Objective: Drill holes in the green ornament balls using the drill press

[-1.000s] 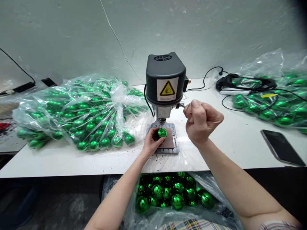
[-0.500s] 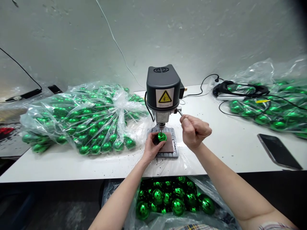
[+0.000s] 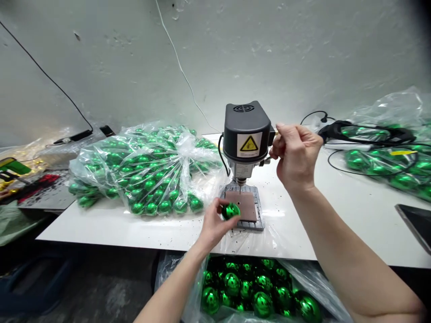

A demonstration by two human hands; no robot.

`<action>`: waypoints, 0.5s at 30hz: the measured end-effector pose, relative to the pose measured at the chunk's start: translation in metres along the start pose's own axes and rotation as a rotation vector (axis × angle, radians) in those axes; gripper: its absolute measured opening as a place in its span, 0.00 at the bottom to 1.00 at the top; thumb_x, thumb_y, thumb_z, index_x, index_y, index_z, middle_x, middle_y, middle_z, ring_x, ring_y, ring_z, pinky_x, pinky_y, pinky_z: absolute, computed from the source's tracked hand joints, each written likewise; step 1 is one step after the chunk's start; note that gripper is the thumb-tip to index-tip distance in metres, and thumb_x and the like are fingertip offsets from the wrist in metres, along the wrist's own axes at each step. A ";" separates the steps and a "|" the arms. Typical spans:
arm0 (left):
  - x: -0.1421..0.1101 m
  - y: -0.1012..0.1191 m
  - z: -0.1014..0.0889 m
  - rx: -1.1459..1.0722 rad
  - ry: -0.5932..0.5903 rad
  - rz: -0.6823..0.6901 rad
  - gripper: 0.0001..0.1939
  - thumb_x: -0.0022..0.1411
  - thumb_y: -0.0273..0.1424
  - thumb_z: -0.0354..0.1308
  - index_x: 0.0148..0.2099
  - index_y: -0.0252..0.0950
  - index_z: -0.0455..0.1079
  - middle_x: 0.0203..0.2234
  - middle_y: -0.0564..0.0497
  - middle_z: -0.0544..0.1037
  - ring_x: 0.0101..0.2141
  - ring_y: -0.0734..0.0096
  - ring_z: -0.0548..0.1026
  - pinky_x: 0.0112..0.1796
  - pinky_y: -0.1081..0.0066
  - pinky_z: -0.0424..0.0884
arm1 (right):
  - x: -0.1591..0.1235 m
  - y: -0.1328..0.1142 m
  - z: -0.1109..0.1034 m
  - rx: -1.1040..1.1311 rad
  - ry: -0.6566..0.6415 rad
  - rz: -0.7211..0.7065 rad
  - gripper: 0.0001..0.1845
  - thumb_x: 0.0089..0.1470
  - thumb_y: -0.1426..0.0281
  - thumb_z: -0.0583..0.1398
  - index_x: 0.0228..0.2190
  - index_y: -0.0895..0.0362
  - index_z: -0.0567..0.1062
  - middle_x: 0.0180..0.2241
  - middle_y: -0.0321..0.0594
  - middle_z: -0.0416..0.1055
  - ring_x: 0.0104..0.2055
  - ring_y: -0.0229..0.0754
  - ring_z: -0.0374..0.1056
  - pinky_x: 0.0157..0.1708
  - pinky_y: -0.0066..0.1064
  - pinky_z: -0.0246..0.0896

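A pale, scuffed wall (image 3: 117,58) backed a white surface (image 3: 134,231) sprinkled with dark shavings, where a small drill press (image 3: 247,128) stood between a tied plastic bag (image 3: 186,147) of shiny green balls and more bagged balls (image 3: 404,181) on the far right. The step in hand looked like handling one green ball (image 3: 230,211) at the press, with the drill bit (image 3: 240,189) bare above the brown board (image 3: 248,211); whether that ball had been drilled could not be told. It sat in the left hand (image 3: 217,222), over the board's near left part and apart from the bit, though whether it touched the board was unclear. From there, the next move seemed to call for a steady hold on the ball and a raised bit, whether it was to be lifted away or set under the drill. The left forearm reached up from below, thumb on the near side and fingers round the far side, gripping the ball. The right arm slanted in from the lower right, elbow bent, its hand (image 3: 296,154) raised beside the motor housing, fingers curled closed, apparently around the feed lever (image 3: 266,161), whose end they hid.
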State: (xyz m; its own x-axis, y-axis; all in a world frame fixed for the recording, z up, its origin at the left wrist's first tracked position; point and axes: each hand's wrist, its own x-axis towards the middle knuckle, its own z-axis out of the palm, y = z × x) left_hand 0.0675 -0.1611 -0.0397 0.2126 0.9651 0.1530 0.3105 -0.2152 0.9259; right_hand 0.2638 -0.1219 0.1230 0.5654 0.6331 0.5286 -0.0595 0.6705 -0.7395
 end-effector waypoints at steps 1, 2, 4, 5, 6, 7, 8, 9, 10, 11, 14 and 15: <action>-0.012 0.007 -0.010 0.043 -0.136 0.013 0.20 0.49 0.36 0.74 0.42 0.38 0.72 0.34 0.49 0.77 0.34 0.66 0.72 0.36 0.68 0.68 | 0.000 0.000 0.000 -0.008 -0.001 -0.012 0.24 0.53 0.67 0.64 0.13 0.55 0.59 0.13 0.28 0.55 0.14 0.29 0.49 0.13 0.28 0.43; -0.022 0.013 -0.019 0.082 -0.272 0.035 0.21 0.48 0.38 0.75 0.42 0.38 0.73 0.35 0.48 0.78 0.35 0.64 0.73 0.36 0.68 0.68 | -0.001 0.001 -0.001 -0.013 0.003 -0.024 0.24 0.53 0.67 0.64 0.13 0.55 0.59 0.13 0.28 0.55 0.14 0.29 0.49 0.13 0.28 0.43; -0.029 0.021 -0.033 0.143 -0.452 0.104 0.20 0.51 0.42 0.73 0.42 0.39 0.75 0.37 0.48 0.79 0.39 0.61 0.75 0.39 0.67 0.70 | -0.003 0.002 -0.001 -0.009 0.025 -0.036 0.24 0.52 0.68 0.64 0.12 0.55 0.60 0.13 0.28 0.55 0.14 0.29 0.49 0.13 0.28 0.43; -0.024 0.022 -0.038 0.165 -0.455 0.147 0.16 0.56 0.43 0.69 0.43 0.40 0.76 0.39 0.47 0.79 0.40 0.60 0.76 0.41 0.66 0.70 | -0.004 0.003 0.000 -0.004 0.040 -0.040 0.24 0.52 0.68 0.64 0.12 0.55 0.60 0.12 0.28 0.55 0.13 0.29 0.48 0.13 0.28 0.42; -0.014 0.021 -0.043 0.191 -0.407 0.194 0.13 0.62 0.43 0.64 0.44 0.41 0.76 0.40 0.46 0.80 0.42 0.59 0.76 0.44 0.65 0.71 | -0.004 0.003 0.001 0.001 0.053 -0.044 0.24 0.52 0.69 0.64 0.12 0.55 0.60 0.12 0.28 0.55 0.13 0.29 0.48 0.13 0.29 0.42; 0.001 0.018 -0.047 0.221 -0.320 0.235 0.11 0.67 0.40 0.59 0.44 0.41 0.76 0.41 0.45 0.80 0.43 0.59 0.77 0.46 0.63 0.70 | -0.005 0.003 0.002 0.007 0.065 -0.047 0.24 0.51 0.69 0.64 0.12 0.55 0.60 0.12 0.28 0.55 0.13 0.29 0.48 0.13 0.29 0.41; 0.020 0.013 -0.052 0.265 -0.214 0.262 0.11 0.69 0.37 0.55 0.45 0.40 0.76 0.42 0.44 0.80 0.45 0.58 0.77 0.49 0.61 0.70 | -0.005 0.003 0.002 0.014 0.077 -0.051 0.24 0.51 0.69 0.63 0.11 0.55 0.59 0.12 0.28 0.54 0.13 0.29 0.48 0.13 0.29 0.41; 0.040 0.007 -0.056 0.327 -0.149 0.275 0.10 0.68 0.35 0.55 0.46 0.40 0.76 0.43 0.43 0.80 0.47 0.55 0.76 0.52 0.59 0.69 | -0.005 0.003 0.003 0.019 0.084 -0.052 0.24 0.51 0.70 0.63 0.11 0.55 0.60 0.12 0.28 0.54 0.13 0.29 0.47 0.13 0.30 0.40; 0.062 0.000 -0.061 0.396 -0.118 0.253 0.08 0.66 0.33 0.58 0.43 0.39 0.77 0.42 0.42 0.80 0.49 0.53 0.76 0.55 0.57 0.66 | -0.005 0.002 0.004 0.023 0.087 -0.051 0.23 0.51 0.70 0.63 0.11 0.55 0.60 0.12 0.28 0.54 0.13 0.30 0.47 0.13 0.30 0.39; 0.082 -0.007 -0.066 0.458 -0.116 0.185 0.05 0.62 0.31 0.61 0.38 0.38 0.77 0.38 0.41 0.80 0.48 0.51 0.76 0.56 0.55 0.65 | -0.005 0.002 0.004 0.026 0.088 -0.050 0.23 0.51 0.71 0.64 0.11 0.55 0.60 0.12 0.29 0.54 0.13 0.30 0.47 0.13 0.31 0.39; 0.125 -0.029 -0.080 0.523 -0.079 0.026 0.14 0.54 0.32 0.67 0.20 0.38 0.70 0.21 0.42 0.75 0.42 0.43 0.78 0.55 0.46 0.64 | -0.004 0.003 0.003 0.028 0.085 -0.058 0.23 0.51 0.71 0.64 0.11 0.54 0.61 0.12 0.29 0.54 0.13 0.30 0.48 0.12 0.32 0.39; 0.133 -0.036 -0.083 0.506 -0.053 0.015 0.17 0.52 0.32 0.69 0.17 0.38 0.67 0.18 0.42 0.73 0.42 0.41 0.78 0.54 0.44 0.63 | -0.004 0.004 0.003 0.028 0.082 -0.062 0.23 0.51 0.71 0.64 0.11 0.54 0.61 0.12 0.29 0.54 0.13 0.30 0.48 0.12 0.32 0.39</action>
State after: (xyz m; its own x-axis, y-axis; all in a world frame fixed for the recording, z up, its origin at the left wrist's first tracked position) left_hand 0.0075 -0.0122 -0.0237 0.2631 0.9553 0.1346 0.7140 -0.2866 0.6388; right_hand 0.2591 -0.1208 0.1196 0.6342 0.5570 0.5362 -0.0445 0.7187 -0.6939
